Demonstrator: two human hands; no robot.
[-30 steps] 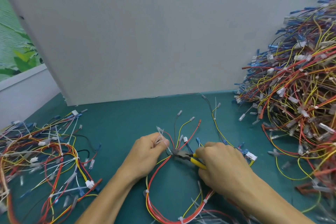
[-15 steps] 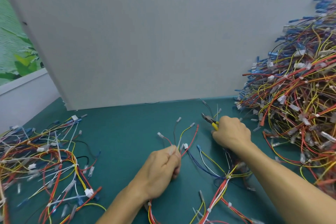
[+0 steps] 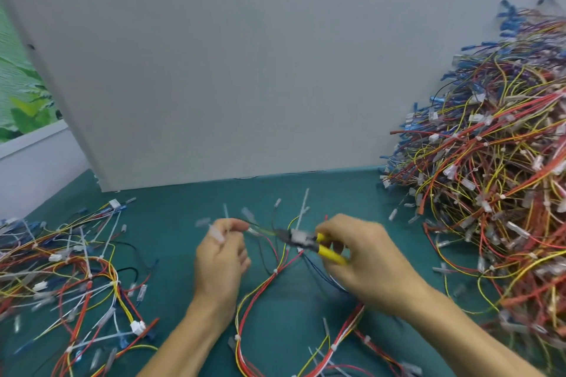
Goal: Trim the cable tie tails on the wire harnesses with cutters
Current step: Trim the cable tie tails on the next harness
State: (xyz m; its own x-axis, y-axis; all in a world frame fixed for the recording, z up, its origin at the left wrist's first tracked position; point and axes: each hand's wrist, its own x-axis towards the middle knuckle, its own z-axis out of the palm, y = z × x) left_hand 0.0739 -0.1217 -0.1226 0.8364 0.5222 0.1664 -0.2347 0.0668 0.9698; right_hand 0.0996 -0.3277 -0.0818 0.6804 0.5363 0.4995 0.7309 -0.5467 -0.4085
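Right fingers (image 3: 331, 225) gripping cutters (image 3: 332, 254), left fingers (image 3: 236, 225) pinching harness (image 3: 274, 271)

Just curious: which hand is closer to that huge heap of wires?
Right. The right hand, holding cutters, sits just left of the heap; the left hand is farther left.

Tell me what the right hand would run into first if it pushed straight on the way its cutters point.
Probably the harness wires stretched between the hands, and after them the left hand. The right hand aims its cutters leftward. Blur leaves the depth unsure.
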